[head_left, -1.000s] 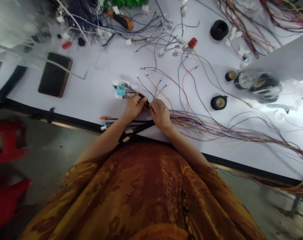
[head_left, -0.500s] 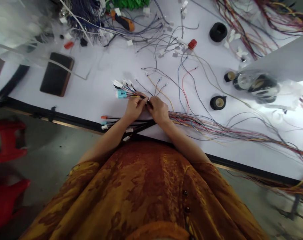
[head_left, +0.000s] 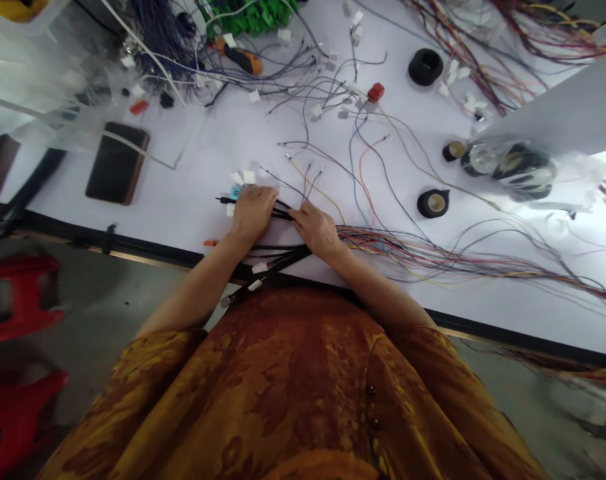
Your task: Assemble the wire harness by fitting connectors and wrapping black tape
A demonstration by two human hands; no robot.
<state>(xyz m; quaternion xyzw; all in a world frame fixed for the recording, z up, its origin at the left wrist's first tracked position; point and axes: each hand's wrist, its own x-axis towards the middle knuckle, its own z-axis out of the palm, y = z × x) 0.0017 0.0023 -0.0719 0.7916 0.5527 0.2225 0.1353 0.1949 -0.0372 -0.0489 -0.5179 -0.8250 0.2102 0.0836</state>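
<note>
Where the wire bundle lies near the front edge of the white surface, your left hand covers its end beside the blue plug, fingers bent down. If it grips or just presses cannot be told. Your right hand pinches the same wires, likely to keep them tight and together. Colored wires trail off to the right. A black tape roll sits near.

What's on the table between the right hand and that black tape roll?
Loose thin wires, yellow, blue and red among them, cross the stretch from the right hand to the black tape roll; the head view shows it.
</note>
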